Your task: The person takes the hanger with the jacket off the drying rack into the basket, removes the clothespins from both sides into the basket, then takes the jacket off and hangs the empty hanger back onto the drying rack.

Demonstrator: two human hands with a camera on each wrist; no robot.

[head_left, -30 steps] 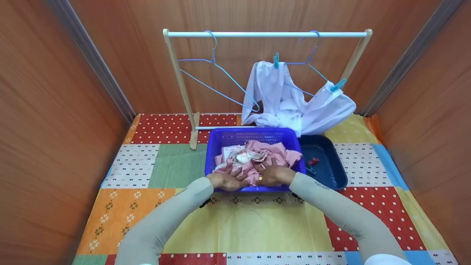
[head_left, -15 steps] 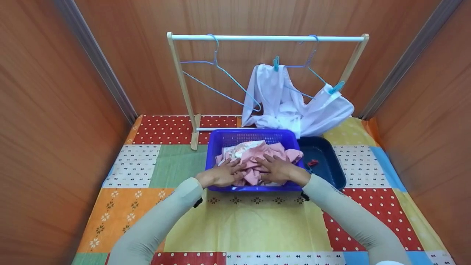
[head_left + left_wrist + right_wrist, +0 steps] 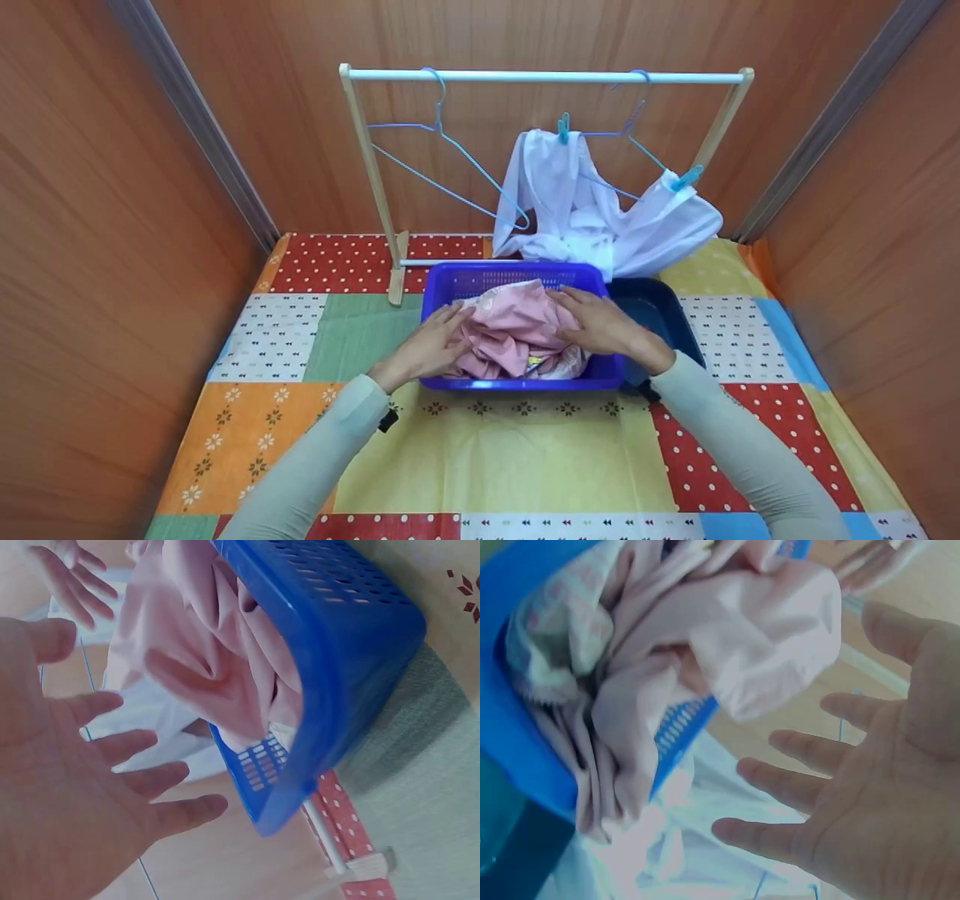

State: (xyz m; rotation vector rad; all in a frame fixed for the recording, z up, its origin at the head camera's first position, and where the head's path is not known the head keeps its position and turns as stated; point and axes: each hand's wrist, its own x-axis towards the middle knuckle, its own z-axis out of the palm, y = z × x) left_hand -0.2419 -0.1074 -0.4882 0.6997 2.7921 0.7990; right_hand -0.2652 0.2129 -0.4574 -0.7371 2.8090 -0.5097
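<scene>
A pink cloth (image 3: 517, 319) lies bunched in the purple-blue plastic basket (image 3: 517, 385), with a pale printed cloth (image 3: 562, 622) folded among it. My left hand (image 3: 429, 346) is over the basket's left side, fingers spread; the left wrist view shows its palm (image 3: 67, 757) facing the pink cloth with a gap between. Over the right side, my right hand (image 3: 604, 324) is spread too. In the right wrist view its fingers stand apart from the cloth. Neither hand holds anything. The bottom of the basket is hidden by the cloth.
Behind stands a drying rack (image 3: 540, 76) with a bare blue hanger (image 3: 480, 161) and a white garment (image 3: 592, 217) held by teal clothespins (image 3: 688, 178). A dark tray (image 3: 660, 304) sits right of the basket. Wooden panels (image 3: 112, 270) enclose the patchwork cloth (image 3: 540, 457).
Both hands have come up off the cloth they were pressing and moved apart, left hand leftward, right hand rightward. The pink cloth now covers more of the printed one and bulges higher.
</scene>
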